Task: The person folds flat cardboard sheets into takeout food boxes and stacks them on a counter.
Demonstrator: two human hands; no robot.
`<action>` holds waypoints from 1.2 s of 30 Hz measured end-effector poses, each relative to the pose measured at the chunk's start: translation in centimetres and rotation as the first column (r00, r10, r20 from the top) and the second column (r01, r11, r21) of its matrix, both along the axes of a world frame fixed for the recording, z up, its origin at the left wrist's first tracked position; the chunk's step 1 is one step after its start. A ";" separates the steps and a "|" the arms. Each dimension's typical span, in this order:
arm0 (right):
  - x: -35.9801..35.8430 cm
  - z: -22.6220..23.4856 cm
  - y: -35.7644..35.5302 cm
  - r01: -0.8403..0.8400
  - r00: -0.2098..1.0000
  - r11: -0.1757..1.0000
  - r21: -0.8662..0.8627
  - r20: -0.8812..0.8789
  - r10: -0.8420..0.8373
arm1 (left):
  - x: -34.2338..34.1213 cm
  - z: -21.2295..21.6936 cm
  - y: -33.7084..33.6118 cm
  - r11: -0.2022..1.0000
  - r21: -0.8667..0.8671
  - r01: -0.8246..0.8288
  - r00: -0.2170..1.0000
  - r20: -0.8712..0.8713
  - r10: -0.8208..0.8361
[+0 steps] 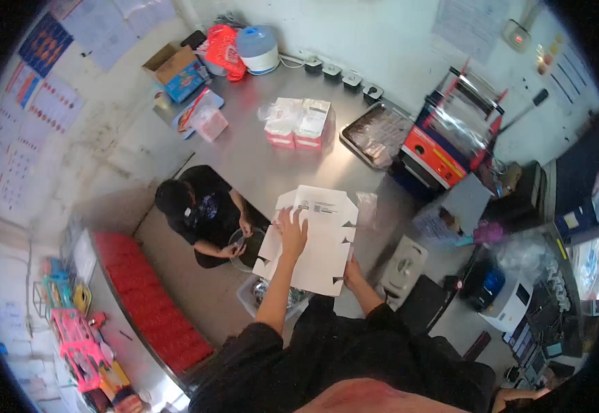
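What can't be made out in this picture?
All in the head view:
Right hand: fingers partly hidden by the white cardboard sheet.
Plastic tub: contents too small, partly covered by the left forearm.
Co-worker: anything held is too small.
Lower-right person: mostly cut off by picture's edge.

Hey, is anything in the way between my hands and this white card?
Nothing visible: your left hand is spread over the upper left of the card, and your right hand holds its lower right edge.
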State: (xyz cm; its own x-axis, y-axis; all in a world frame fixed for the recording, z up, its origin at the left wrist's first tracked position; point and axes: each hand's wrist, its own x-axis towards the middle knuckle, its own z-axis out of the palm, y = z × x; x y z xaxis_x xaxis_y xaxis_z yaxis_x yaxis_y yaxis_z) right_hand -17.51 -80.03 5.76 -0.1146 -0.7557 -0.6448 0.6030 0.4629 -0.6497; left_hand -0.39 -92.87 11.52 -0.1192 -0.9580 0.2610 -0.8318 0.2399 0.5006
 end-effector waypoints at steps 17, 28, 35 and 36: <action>-7.2 0.3 -14.5 -0.438 0.309 0.621 0.649 -0.541 0.783 | -1.7 -11.8 -15.7 0.968 0.190 0.162 0.904 0.365 -0.223; -2.3 12.1 -44.3 -0.470 -0.029 0.857 0.210 -0.974 0.223 | -1.8 -11.0 -16.1 0.954 0.239 0.180 0.904 0.341 -0.256; 5.8 8.6 -51.0 -0.492 -0.449 0.817 0.299 -0.892 0.056 | -1.4 -12.6 -14.7 0.949 0.269 0.167 0.897 0.357 -0.259; 6.6 8.5 -51.3 -0.457 -0.522 0.830 0.320 -0.852 0.040 | -1.0 -12.9 -14.6 0.945 0.282 0.166 0.907 0.333 -0.259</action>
